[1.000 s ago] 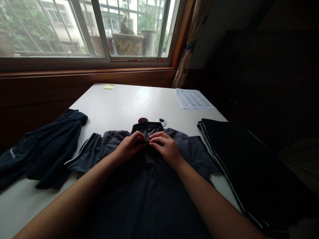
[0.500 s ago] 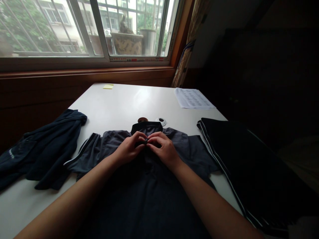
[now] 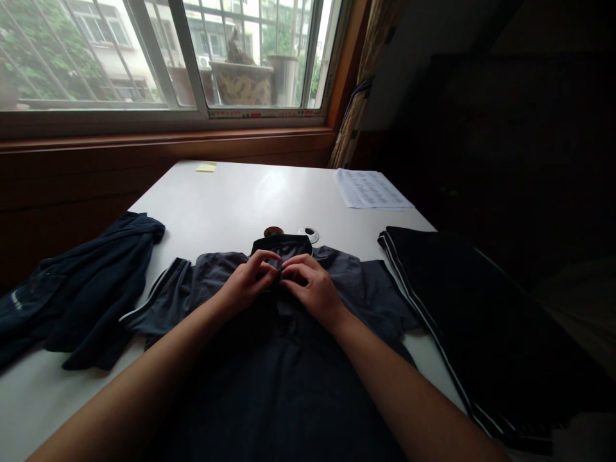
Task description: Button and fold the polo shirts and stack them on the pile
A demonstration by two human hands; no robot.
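Head view: we stand over a white table, a grey shirt lying front up at its near edge, collar toward the far edge. A black garment with white piping covers part of the right edge; a dark blue garment lies along the left. Papers rest by the far right corner. Just below the collar, our right hand pinches the shirt front; our left hand touches it close beside, gripping or not we cannot tell. A yellow note sits near the far left corner.
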